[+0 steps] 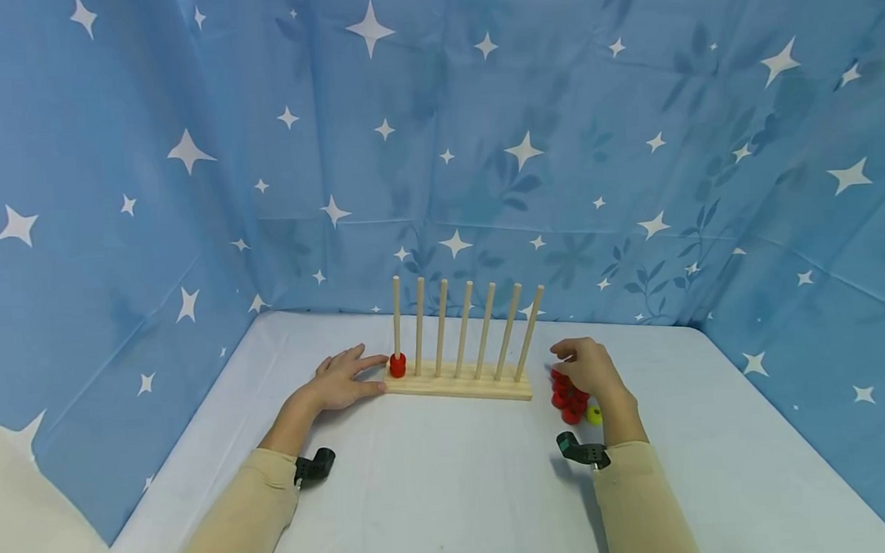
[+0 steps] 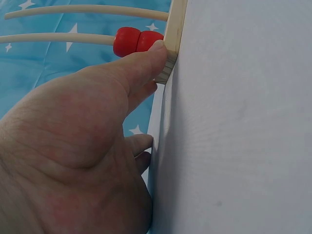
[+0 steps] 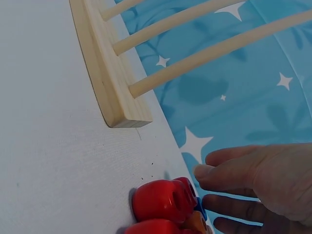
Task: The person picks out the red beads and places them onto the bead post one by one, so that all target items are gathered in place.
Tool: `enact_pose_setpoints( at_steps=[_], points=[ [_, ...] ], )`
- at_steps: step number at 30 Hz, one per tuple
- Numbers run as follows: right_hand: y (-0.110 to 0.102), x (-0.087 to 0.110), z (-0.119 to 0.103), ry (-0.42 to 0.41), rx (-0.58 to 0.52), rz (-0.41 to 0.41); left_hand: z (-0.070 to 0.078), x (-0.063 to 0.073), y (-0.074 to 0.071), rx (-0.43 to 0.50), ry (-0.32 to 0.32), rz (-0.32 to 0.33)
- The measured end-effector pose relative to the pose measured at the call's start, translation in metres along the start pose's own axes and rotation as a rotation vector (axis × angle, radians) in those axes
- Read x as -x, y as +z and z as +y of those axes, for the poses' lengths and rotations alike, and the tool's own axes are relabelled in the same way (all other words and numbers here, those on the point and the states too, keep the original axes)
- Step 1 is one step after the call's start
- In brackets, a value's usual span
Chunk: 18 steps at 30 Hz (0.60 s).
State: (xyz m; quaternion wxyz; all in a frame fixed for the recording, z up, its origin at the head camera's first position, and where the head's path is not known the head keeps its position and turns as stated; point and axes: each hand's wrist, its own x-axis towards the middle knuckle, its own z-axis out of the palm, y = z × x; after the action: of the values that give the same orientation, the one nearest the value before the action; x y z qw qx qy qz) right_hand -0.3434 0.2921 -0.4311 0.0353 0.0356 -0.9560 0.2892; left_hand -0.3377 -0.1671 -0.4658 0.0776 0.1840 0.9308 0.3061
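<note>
A wooden peg stand (image 1: 456,383) with several upright rods stands toward the back of the table. Two red beads (image 2: 127,42) are stacked on its leftmost rod. At the left end of the base, my left hand (image 1: 339,384) pinches it between thumb and index finger, the other fingers spread. My right hand (image 1: 590,367) hovers over loose beads to the right of the stand, fingers slightly bent and holding nothing. Red beads (image 3: 161,201) lie nearest to it, with an orange bead (image 3: 196,222) and a blue bead (image 3: 200,208) partly hidden behind them.
A yellow bead (image 1: 594,415) lies at the near side of the red group. The white table (image 1: 438,485) ends at a blue star-patterned curtain (image 1: 450,142) behind and at the sides. Pale fabric (image 1: 27,515) hangs at the lower left.
</note>
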Motion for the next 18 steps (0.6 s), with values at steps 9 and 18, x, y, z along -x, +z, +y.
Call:
enact_pose_setpoints(
  at_steps=[9, 18],
  points=[
    [0.0027, 0.0006, 0.0031, -0.01, 0.062, 0.015, 0.0013, 0.0009, 0.0004, 0.007, -0.003, 0.01],
    [0.0027, -0.001, 0.002, -0.006, 0.071, -0.006, -0.0036, -0.0001, 0.0034, 0.018, 0.007, 0.021]
  ],
)
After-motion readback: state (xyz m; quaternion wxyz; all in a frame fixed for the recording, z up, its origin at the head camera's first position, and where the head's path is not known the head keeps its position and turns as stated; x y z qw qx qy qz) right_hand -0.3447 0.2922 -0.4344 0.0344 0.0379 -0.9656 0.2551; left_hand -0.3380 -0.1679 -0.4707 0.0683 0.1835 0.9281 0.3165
